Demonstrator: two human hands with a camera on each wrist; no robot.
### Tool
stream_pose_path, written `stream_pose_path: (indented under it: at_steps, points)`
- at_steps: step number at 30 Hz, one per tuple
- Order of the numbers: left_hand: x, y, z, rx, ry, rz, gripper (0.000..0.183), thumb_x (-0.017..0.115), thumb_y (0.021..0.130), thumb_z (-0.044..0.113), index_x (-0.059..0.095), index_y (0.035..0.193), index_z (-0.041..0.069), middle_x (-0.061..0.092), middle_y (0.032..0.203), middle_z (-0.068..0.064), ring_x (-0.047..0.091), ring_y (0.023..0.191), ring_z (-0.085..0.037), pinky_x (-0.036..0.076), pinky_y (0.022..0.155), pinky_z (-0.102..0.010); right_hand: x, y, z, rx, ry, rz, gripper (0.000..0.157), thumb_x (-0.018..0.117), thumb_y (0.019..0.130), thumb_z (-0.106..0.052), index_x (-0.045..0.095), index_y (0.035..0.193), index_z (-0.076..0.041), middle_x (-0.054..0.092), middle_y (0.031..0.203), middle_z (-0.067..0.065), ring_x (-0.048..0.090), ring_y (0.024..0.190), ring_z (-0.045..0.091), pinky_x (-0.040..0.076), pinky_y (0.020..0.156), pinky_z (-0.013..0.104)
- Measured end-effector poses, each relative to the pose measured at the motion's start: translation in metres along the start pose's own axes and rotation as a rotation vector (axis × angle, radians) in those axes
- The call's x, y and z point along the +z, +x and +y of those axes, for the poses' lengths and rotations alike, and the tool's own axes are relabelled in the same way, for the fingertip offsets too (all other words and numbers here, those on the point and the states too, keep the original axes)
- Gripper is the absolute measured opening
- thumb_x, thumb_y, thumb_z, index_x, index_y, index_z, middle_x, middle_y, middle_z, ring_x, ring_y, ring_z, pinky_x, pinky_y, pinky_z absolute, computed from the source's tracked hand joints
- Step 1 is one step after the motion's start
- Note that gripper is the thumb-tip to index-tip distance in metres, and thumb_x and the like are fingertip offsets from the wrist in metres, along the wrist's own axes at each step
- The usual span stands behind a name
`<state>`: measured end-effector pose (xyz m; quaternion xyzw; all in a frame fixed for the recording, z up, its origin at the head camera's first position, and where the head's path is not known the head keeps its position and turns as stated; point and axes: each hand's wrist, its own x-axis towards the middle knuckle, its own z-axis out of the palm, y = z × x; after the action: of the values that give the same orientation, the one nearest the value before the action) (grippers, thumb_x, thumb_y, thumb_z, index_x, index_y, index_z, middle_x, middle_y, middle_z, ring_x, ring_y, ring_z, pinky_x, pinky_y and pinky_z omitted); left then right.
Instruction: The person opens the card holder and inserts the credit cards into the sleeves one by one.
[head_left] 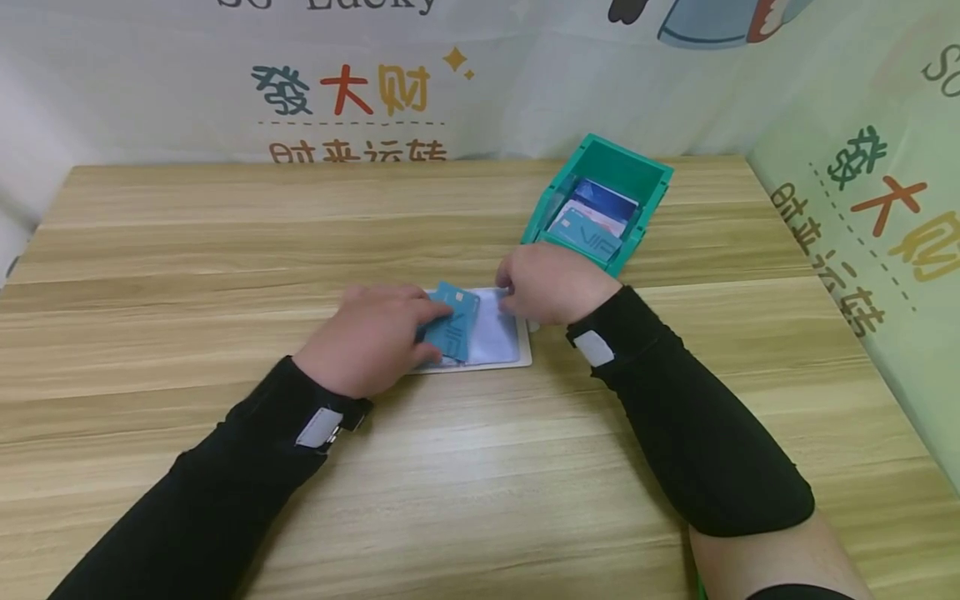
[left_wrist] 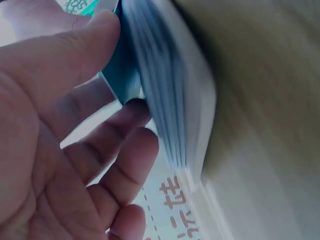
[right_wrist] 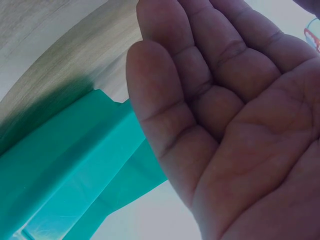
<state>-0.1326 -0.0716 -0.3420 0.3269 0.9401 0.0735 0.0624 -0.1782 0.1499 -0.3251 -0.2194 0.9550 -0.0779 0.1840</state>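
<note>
A blue card (head_left: 452, 329) with a chip and pale lettering lies slantwise over a card holder (head_left: 498, 342) with clear sleeve pages and a whitish cover. My left hand (head_left: 378, 337) holds this card at its left side between thumb and fingers. In the left wrist view the card (left_wrist: 125, 82) stands at an angle against the stacked pages (left_wrist: 167, 115). At the holder's upper right edge, my right hand (head_left: 555, 283) pinches the clear sleeve, its fingertips partly hidden. The right wrist view shows the bent fingers and palm of this hand (right_wrist: 220, 100), but not the pinch.
Behind my right hand a green bin (head_left: 637, 171) stands at the table's back right, holding several cards (head_left: 588, 233), blue and white. The wooden table (head_left: 187, 250) meets a printed cloth (head_left: 525, 92) at the back and right.
</note>
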Motion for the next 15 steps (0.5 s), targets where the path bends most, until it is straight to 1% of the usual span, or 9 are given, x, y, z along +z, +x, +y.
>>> stream_pose_path:
  at_steps: [3, 6, 9, 12, 13, 15]
  points:
    - [0.003, 0.002, 0.004, -0.025, 0.002, 0.029, 0.064, 0.07, 0.081, 0.045, 0.052, 0.133, 0.013, 0.057, 0.122, -0.005, 0.047, 0.109, -0.017, 0.033, 0.078, -0.046, -0.001, 0.0, 0.0, -0.002, 0.0, 0.005, 0.026, 0.062, 0.09, -0.024, 0.068, 0.112, -0.012, 0.066, 0.104, 0.002, 0.055, 0.078, 0.012, 0.051, 0.072, 0.03]
    - [0.005, 0.005, 0.008, -0.049, -0.007, 0.039, 0.07, 0.071, 0.08, 0.047, 0.049, 0.134, 0.009, 0.058, 0.118, -0.005, 0.048, 0.1, -0.015, 0.032, 0.074, -0.043, -0.001, -0.001, 0.0, -0.005, 0.003, 0.003, 0.026, 0.06, 0.09, -0.022, 0.068, 0.112, -0.011, 0.066, 0.104, 0.003, 0.056, 0.078, 0.013, 0.051, 0.072, 0.029]
    - [0.005, 0.007, 0.012, -0.076, -0.008, 0.03, 0.073, 0.07, 0.08, 0.049, 0.048, 0.134, 0.006, 0.057, 0.119, -0.007, 0.047, 0.094, -0.015, 0.032, 0.073, -0.042, -0.001, -0.001, 0.0, -0.01, 0.001, 0.006, 0.026, 0.058, 0.091, -0.02, 0.068, 0.113, -0.011, 0.066, 0.105, 0.003, 0.055, 0.078, 0.013, 0.051, 0.072, 0.029]
    - [0.006, 0.01, 0.015, -0.098, 0.009, 0.009, 0.075, 0.068, 0.08, 0.052, 0.047, 0.135, 0.004, 0.057, 0.122, -0.01, 0.049, 0.095, -0.018, 0.035, 0.074, -0.044, -0.001, -0.001, 0.0, -0.012, 0.003, 0.009, 0.026, 0.057, 0.091, -0.018, 0.068, 0.113, -0.011, 0.065, 0.107, 0.004, 0.055, 0.078, 0.013, 0.051, 0.072, 0.029]
    - [0.006, 0.01, 0.016, -0.102, 0.017, 0.003, 0.075, 0.068, 0.08, 0.053, 0.047, 0.134, 0.004, 0.057, 0.121, -0.011, 0.05, 0.093, -0.019, 0.036, 0.075, -0.044, 0.0, -0.001, 0.0, -0.012, 0.002, 0.01, 0.026, 0.057, 0.091, -0.018, 0.068, 0.113, -0.011, 0.065, 0.107, 0.004, 0.055, 0.079, 0.013, 0.051, 0.073, 0.029]
    - [0.007, 0.011, 0.018, -0.108, 0.03, -0.005, 0.073, 0.067, 0.08, 0.054, 0.05, 0.13, 0.003, 0.06, 0.113, -0.011, 0.052, 0.086, -0.021, 0.038, 0.075, -0.046, 0.0, 0.0, 0.0, -0.015, 0.003, 0.007, 0.026, 0.057, 0.09, -0.016, 0.067, 0.114, -0.011, 0.065, 0.108, 0.004, 0.055, 0.08, 0.014, 0.051, 0.074, 0.03]
